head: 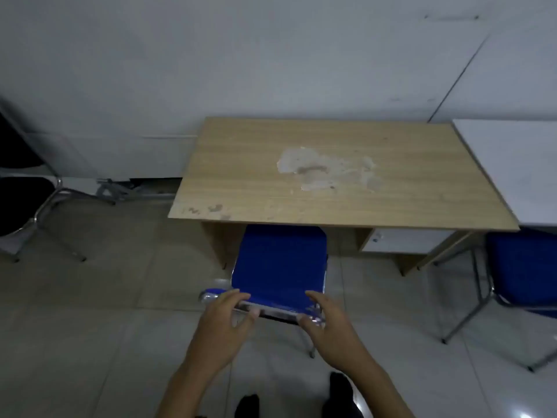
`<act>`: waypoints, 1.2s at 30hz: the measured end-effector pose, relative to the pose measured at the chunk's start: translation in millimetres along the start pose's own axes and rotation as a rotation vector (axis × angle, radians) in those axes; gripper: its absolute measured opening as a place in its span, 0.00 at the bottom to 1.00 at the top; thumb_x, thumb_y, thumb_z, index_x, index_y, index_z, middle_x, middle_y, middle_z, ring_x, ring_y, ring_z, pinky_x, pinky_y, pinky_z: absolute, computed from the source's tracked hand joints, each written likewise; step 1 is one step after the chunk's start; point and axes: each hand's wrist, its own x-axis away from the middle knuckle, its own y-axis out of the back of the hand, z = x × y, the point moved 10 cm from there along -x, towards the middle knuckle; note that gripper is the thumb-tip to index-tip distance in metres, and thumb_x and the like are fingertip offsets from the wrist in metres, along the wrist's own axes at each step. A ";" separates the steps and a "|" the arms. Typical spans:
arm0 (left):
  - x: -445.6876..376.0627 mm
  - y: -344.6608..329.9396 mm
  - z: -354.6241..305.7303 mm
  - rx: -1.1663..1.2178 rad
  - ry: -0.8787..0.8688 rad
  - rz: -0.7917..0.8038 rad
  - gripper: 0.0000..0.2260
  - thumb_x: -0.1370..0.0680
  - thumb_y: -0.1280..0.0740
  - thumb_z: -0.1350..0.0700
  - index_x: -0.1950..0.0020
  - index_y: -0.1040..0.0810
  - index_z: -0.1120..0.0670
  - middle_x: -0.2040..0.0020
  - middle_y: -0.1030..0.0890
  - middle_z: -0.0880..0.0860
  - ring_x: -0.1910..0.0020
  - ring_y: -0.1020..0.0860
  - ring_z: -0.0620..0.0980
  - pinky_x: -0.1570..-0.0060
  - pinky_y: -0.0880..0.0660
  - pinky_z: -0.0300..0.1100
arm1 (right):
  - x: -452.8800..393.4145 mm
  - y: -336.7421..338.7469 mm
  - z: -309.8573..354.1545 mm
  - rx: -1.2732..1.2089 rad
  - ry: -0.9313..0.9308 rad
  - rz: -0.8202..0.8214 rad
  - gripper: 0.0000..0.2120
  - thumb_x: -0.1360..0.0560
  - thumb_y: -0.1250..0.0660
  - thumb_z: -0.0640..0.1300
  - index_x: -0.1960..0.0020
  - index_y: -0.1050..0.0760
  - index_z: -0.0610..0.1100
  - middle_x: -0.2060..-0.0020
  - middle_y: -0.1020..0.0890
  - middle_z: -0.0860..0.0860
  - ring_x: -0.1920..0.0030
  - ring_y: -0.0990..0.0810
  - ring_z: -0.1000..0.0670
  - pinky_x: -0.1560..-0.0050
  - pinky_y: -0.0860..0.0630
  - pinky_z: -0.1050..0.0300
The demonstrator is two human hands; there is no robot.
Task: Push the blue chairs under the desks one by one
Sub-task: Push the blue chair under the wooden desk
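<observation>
A blue chair (pixel 278 260) with a chrome frame stands in front of a wooden desk (pixel 331 176), its seat front tucked under the desk's near edge. My left hand (pixel 226 318) rests on the top of the backrest at its left end, fingers curled over the rail. At the right end my right hand (pixel 327 319) grips the same rail. A second blue chair (pixel 524 267) stands at the right, partly under a white desk (pixel 518 164).
A black chair (pixel 21 200) with chrome legs stands at the far left by the wall. The wooden desk has a worn pale patch on top and a drawer unit (pixel 398 239) beneath its right side. Grey tiled floor (pixel 105 342) lies all around. My shoes show at the bottom edge.
</observation>
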 end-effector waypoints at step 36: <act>-9.3 -99.9 7.6 -0.173 0.219 0.189 0.42 0.32 0.38 0.19 0.26 0.27 0.43 0.21 0.39 0.54 0.22 0.43 0.61 0.27 0.30 0.62 | -12.5 27.3 -60.2 0.508 -0.172 -0.282 0.46 0.33 0.49 0.84 0.26 0.29 0.57 0.19 0.39 0.47 0.18 0.47 0.44 0.23 0.47 0.31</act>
